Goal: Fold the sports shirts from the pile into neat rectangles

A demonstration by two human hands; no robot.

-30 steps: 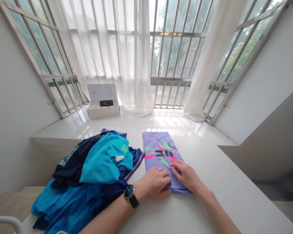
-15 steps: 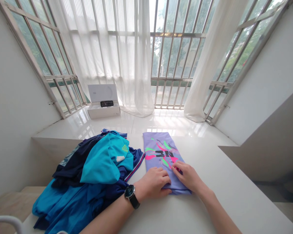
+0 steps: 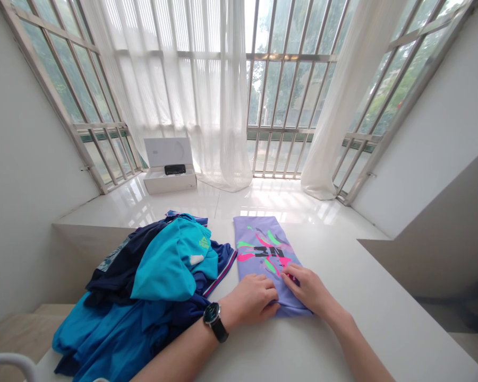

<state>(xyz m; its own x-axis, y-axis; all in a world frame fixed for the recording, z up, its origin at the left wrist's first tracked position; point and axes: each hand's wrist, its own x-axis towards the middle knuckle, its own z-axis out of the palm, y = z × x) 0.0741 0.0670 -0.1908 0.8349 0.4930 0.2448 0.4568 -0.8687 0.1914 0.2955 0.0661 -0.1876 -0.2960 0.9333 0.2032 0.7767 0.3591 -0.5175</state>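
A purple T-shirt [image 3: 249, 225] with a pink, green and black print lies folded into a long rectangle on the white tabletop. My left hand [image 3: 253, 297], with a black-strapped watch on the wrist, is at its near left edge, fingers curled and closed on the cloth. On the right side of the print, my right hand [image 3: 305, 286] has its fingers bent and pressed together on the fabric. Its fingertips partly cover the pink part of the print. Just left of the shirt is a loose heap of blue and navy clothes [image 3: 165, 265].
An open white box [image 3: 170, 183] with a black device [image 3: 175, 169] stands at the back left on the window ledge. Sheer white curtains [image 3: 223, 106] hang before barred windows. A white curved rail [image 3: 11, 361] shows at the lower left.
My left thumb has drawn in slightly at the shirt's near edge. Otherwise both hands and the shirt are almost where they were.
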